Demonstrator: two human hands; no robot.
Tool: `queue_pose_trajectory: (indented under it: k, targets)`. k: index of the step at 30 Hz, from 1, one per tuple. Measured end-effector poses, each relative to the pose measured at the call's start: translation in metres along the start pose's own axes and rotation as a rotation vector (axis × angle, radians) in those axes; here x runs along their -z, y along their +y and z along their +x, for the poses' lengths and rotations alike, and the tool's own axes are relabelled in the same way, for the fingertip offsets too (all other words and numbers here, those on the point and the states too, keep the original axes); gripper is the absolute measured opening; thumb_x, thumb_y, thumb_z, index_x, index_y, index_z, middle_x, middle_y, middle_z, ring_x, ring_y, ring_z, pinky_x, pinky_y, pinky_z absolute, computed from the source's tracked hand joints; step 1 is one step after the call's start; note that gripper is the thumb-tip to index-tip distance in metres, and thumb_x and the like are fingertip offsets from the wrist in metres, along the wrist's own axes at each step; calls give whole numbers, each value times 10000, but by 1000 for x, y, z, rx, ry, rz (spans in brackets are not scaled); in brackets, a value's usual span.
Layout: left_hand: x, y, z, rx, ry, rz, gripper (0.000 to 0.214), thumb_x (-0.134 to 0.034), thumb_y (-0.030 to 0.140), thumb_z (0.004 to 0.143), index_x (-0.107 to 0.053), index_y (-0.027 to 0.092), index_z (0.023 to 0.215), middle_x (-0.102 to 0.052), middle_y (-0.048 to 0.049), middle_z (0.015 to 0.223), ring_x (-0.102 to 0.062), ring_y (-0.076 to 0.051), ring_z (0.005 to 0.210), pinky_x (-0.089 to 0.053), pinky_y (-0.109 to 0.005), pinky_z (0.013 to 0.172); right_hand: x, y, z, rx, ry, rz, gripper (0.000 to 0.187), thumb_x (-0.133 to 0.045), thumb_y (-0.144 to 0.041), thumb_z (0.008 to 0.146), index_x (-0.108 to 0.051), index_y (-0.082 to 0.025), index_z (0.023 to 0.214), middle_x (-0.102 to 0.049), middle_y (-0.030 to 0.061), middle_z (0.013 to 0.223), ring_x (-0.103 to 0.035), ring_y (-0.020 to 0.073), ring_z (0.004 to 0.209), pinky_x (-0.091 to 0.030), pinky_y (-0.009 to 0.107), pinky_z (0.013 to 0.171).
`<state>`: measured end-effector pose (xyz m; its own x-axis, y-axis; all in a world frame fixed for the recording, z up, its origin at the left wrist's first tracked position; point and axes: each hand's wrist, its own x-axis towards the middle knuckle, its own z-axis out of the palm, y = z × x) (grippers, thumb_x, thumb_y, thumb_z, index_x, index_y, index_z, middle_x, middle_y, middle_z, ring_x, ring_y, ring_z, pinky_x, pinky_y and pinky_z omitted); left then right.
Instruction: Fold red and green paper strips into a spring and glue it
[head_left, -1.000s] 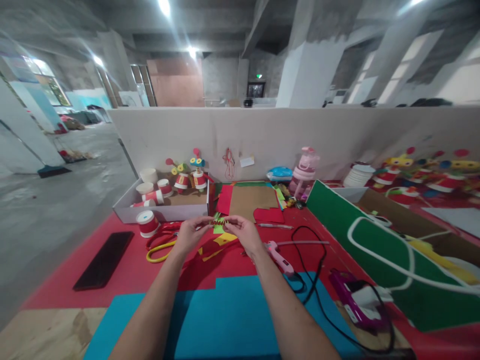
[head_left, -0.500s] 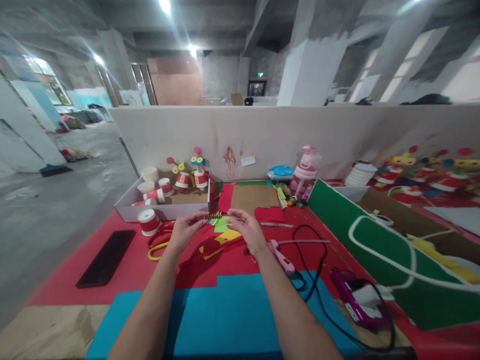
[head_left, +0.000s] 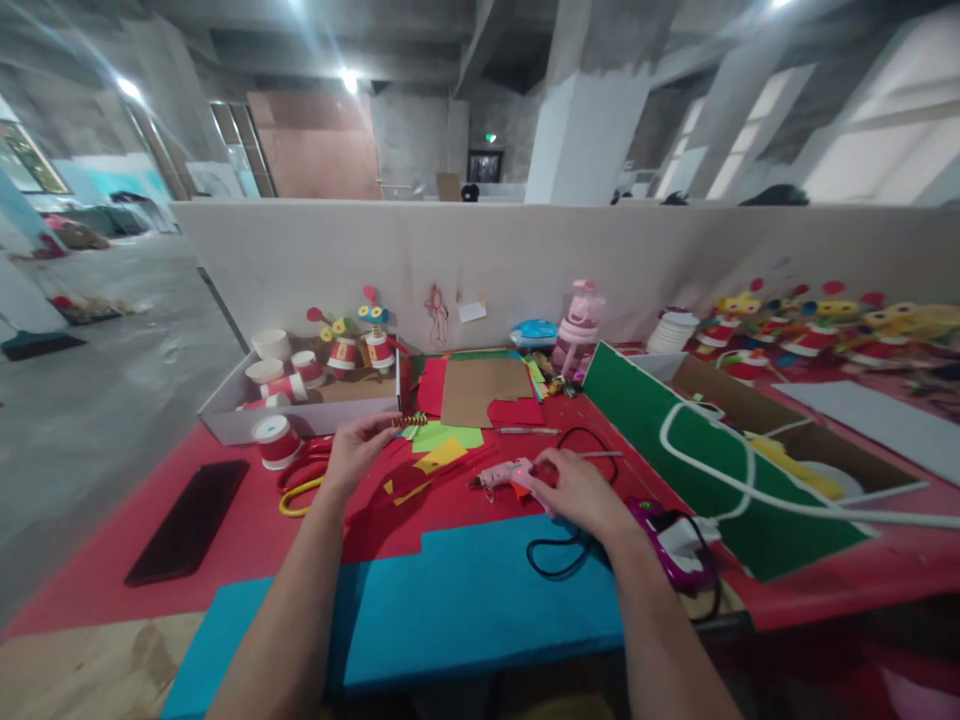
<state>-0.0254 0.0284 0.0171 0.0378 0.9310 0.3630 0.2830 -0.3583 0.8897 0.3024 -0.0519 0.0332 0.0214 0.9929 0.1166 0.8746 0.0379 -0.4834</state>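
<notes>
Pinched at the fingertips of my left hand (head_left: pixel 358 448) is a small zigzag-folded paper spring (head_left: pixel 410 421), held level above the coloured paper scraps. My right hand (head_left: pixel 581 490) has its thumb and fingers around the handle of a pink hot glue gun (head_left: pixel 504 476), which lies on the red table with its nozzle pointing left. A red light shows on the gun's body. Just left of my left hand lie scissors (head_left: pixel 301 497) with red and yellow handles. A red-and-white paper cup (head_left: pixel 276 442) stands behind them.
At back left a white box (head_left: pixel 225 412) holds cups and two paper-cup figures (head_left: pixel 379 348). A black phone (head_left: pixel 187 522) lies front left. Blue sheets (head_left: pixel 480 600) cover the front edge. On the right are a green-sided box (head_left: pixel 697 470), a purple power bank (head_left: pixel 679 565) and loose cables.
My right hand has left the paper spring's side and moved right and down onto the glue gun. My left hand still holds the spring. The camera view has turned slightly right.
</notes>
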Motion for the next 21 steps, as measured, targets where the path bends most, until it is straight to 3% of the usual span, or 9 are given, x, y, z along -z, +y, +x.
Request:
queue_pose_trajectory:
  k: [5, 12, 21]
  targets:
    - [0, 0, 0, -6, 7, -25, 379, -667, 392, 734, -706, 160, 1030, -690, -28, 736, -600, -147, 677, -465, -239, 637, -23, 13, -6, -123, -211, -239, 226, -521, -345, 804, -617, -178, 922, -653, 100, 933, -617, 216, 819, -347, 260, 621]
    - [0, -1, 1, 5, 19, -59, 364, -674, 375, 726, -710, 156, 1016, -709, -49, 778, -632, -167, 717, -488, -253, 663, -23, 23, 11, -167, -89, -327, 322, -465, -381, 847, -563, -216, 1107, -625, 104, 1073, -629, 234, 887, -364, 269, 635]
    - [1, 6, 0, -4, 19, -29, 367, -660, 378, 741, -702, 150, 1025, -708, -44, 763, -632, -163, 716, -484, -252, 668, -24, 24, 29, -190, -88, -308, 365, -397, -407, 885, -541, -190, 1141, -667, 135, 992, -636, 269, 909, -400, 301, 678]
